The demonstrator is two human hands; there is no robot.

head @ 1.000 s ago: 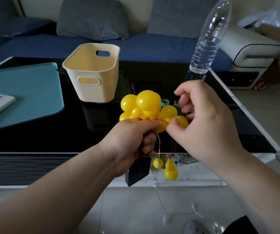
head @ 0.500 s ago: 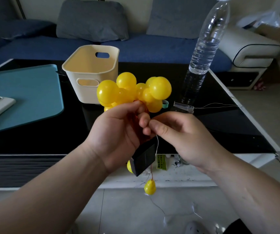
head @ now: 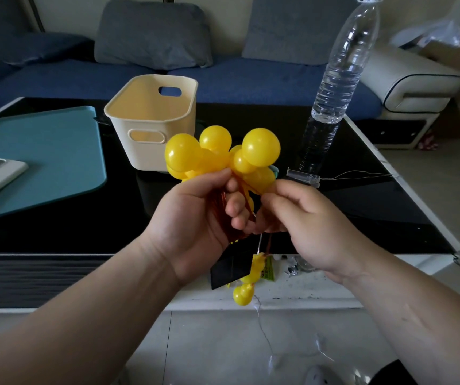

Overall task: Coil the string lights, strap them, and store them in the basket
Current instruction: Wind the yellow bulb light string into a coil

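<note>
Head view: we found the left hand (head: 195, 218) curled round the gathered string lights (head: 260, 147), their yellow globe bulbs bunched above its fingers, in the air over the near edge of the black glass table (head: 362, 212). The right hand (head: 306, 226) pinched the lights' thin wire just beside the left fingers. A black box (head: 230, 269) and one loose bulb (head: 242, 294) hung below. The cream basket (head: 145, 158) stood on the table behind, near a water bottle (head: 337, 87).
</note>
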